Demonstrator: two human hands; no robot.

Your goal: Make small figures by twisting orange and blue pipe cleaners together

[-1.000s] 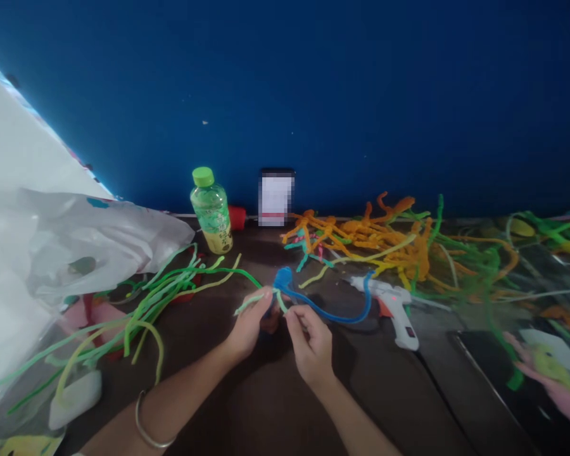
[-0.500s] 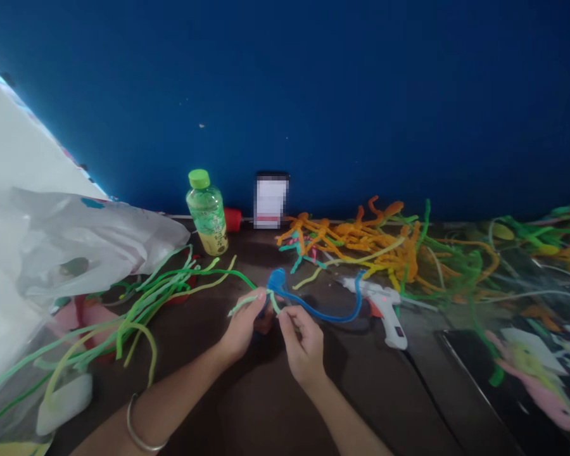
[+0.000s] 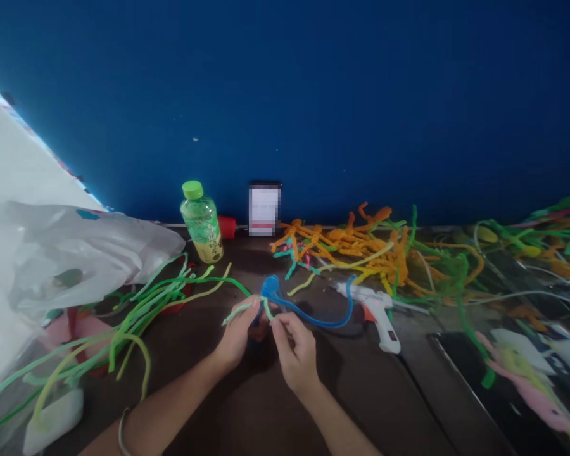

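My left hand (image 3: 237, 335) and my right hand (image 3: 294, 356) meet low in the middle of the view, in front of a dark tabletop (image 3: 361, 405). A blue chenille stem (image 3: 313, 316) curls into a loop at its tip and runs right towards a white hot glue gun (image 3: 373, 313). My left fingers pinch a pale green chenille stem (image 3: 240, 310) against the blue loop. My right thumb and fingers pinch at the same joint. A small dark piece (image 3: 259, 330) shows below my hands, partly hidden.
Loose green chenille stems (image 3: 142, 316) lie to the left beside a white plastic bag (image 3: 85, 253). Orange stems (image 3: 351, 240) are heaped at the back. A green-capped bottle (image 3: 202, 223), a red object (image 3: 227, 227) and a blurred card (image 3: 264, 209) stand against a blue wall (image 3: 313, 95).
The whole scene sits slightly lower and further left in the view as my head moved. My hands still hold the same joint together, with no visible change in grip.
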